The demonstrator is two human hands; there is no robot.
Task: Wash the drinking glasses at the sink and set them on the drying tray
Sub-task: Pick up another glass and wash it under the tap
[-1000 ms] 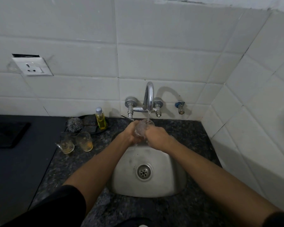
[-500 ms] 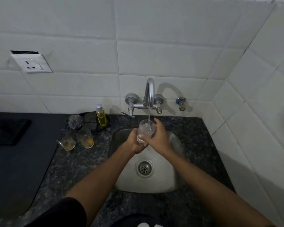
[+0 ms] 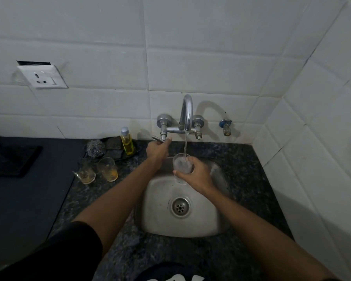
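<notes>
My right hand [image 3: 197, 173] grips a clear drinking glass [image 3: 181, 165] upright over the steel sink [image 3: 160, 218]. A thin stream of water runs from the chrome tap [image 3: 186, 112] into the glass. My left hand [image 3: 158, 150] is up at the tap's left lever handle [image 3: 158, 138], its fingers curled on the lever. Two more glasses [image 3: 107, 169] with orange dregs stand on the dark counter left of the sink; the left glass [image 3: 85, 173] leans.
A bottle of yellow dish soap [image 3: 126, 141], a steel scourer [image 3: 95, 149] and a dark sponge [image 3: 114, 147] sit on a dish behind the glasses. A black tray [image 3: 10, 159] lies at far left. White tiled walls close in behind and on the right.
My left hand let go of the glass and moved up left to the tap lever. The right hand alone now holds the glass under the stream.
</notes>
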